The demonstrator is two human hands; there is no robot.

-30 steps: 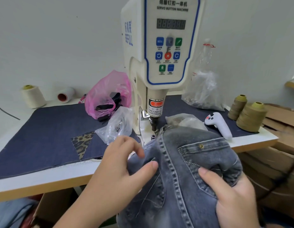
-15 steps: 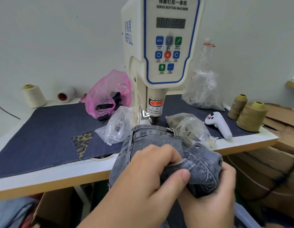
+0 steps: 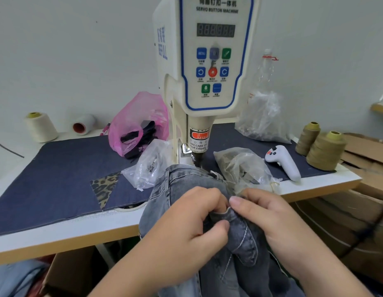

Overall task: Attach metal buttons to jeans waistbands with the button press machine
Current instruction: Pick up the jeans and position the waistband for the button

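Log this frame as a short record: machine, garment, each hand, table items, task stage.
machine: button press, display unlit, head above the jeans' far edge
garment: grey jeans, draped over the table's front edge
left hand: pinches a denim fold
right hand: pinches the same fold, thumb on top
table items: pink bag, clear bags, white controller, thread cones
task stage: fabric being arranged near the front edge; this fold is not under the press head

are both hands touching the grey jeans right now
Touching. The head view shows the left hand and right hand each pinching a fold of the grey jeans between thumb and fingers, in front of the button press machine.
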